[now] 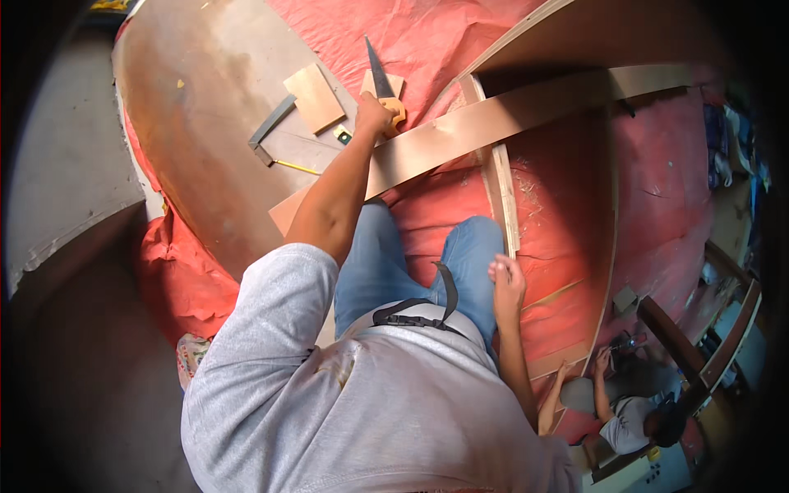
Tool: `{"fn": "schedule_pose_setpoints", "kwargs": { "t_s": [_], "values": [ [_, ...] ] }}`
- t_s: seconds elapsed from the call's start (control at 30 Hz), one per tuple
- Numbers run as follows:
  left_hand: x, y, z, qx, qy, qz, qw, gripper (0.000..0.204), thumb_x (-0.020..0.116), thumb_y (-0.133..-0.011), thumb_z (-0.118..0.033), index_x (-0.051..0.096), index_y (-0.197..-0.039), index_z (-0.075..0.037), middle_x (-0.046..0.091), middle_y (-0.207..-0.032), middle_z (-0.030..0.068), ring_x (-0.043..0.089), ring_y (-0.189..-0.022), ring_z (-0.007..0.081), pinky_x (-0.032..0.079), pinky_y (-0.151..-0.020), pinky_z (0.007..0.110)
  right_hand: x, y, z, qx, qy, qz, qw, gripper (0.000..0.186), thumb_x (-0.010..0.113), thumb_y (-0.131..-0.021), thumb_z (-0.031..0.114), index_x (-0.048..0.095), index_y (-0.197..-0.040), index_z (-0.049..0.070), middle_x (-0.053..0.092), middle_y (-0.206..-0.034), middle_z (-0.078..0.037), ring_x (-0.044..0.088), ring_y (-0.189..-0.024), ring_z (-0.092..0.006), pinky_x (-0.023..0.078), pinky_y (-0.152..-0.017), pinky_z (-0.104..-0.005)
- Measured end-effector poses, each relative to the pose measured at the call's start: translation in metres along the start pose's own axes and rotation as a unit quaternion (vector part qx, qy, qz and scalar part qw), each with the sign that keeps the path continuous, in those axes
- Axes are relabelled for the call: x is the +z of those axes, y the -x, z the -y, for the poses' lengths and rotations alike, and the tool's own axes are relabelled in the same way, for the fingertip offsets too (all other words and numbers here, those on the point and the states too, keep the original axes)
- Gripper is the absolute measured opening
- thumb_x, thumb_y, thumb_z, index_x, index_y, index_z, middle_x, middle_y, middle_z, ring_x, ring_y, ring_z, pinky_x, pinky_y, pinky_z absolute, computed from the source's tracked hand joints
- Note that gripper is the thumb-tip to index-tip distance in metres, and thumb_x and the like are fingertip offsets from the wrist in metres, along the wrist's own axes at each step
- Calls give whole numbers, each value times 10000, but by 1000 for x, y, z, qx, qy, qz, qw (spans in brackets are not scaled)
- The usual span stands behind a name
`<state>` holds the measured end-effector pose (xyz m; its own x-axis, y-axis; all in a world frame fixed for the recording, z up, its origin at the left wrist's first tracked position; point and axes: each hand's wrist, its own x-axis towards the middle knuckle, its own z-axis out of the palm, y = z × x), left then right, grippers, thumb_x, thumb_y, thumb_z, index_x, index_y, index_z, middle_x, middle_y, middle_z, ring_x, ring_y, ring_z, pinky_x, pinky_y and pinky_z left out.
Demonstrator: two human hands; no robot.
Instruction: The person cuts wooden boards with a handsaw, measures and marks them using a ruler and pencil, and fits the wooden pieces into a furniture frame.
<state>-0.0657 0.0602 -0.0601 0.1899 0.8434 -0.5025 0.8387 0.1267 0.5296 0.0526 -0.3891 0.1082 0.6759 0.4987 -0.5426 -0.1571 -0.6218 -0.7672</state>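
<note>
My left hand (374, 117) is reached forward, closed round the orange handle of a handsaw (379, 70), whose dark blade points away from me. Under the blade lies a small light wooden block (396, 85). A larger wooden block (314, 100) sits to the left, beside a try square (273, 123) and a tape measure (342, 134) with some yellow tape showing. A long thin plywood strip (444, 138) runs just right of the left hand. My right hand (508, 283) is beside my right knee, fingers curled, close to the near end of a plywood edge (505, 201); nothing shows in it.
A large curved brown board (205, 99) lies at left on red sheeting (444, 37). Curved wooden panels (608, 37) stand at the far right. At lower right another person (633, 423) works with both hands near a tool, by dark wooden pieces (670, 333).
</note>
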Motion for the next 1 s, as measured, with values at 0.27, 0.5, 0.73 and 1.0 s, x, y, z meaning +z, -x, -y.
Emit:
{"fn": "schedule_pose_setpoints", "kwargs": {
  "t_s": [0.27,0.5,0.73,1.0],
  "values": [
    [39,-16,7,-42,105,-63,992,565,842,-811,-237,516,-1218,-19,714,-1058,237,715,-977,408,553,-885,473,-26,-11,-17,25,-12,-26,999,265,560,-1048,126,663,-1213,-54,700,-1012,-99,673,-918,-157,564,-817,-292],
    [-25,29,-27,100,405,-163,894,242,722,-955,-184,569,-977,3,654,-845,84,619,-738,150,520,-659,328,61,-90,112,-328,95,53,938,336,694,-954,102,654,-1267,-13,648,-1244,-209,629,-1172,-338,495,-1046,-425],
    [-43,187,-104,154,538,-69,826,223,741,-967,-108,524,-995,-66,635,-885,44,617,-730,100,521,-629,259,124,-126,173,-407,319,73,853,783,783,-842,203,440,-1518,10,581,-1296,-199,527,-1257,-393,315,-1163,-603],
    [-28,89,-2,163,-7,70,984,649,535,-1015,-590,673,-1177,23,707,-1147,243,674,-1096,373,517,-928,465,11,-104,114,-344,155,28,926,464,608,-1012,123,517,-1439,-33,681,-1277,-270,680,-1145,-430,535,-953,-491]
  ]
}}
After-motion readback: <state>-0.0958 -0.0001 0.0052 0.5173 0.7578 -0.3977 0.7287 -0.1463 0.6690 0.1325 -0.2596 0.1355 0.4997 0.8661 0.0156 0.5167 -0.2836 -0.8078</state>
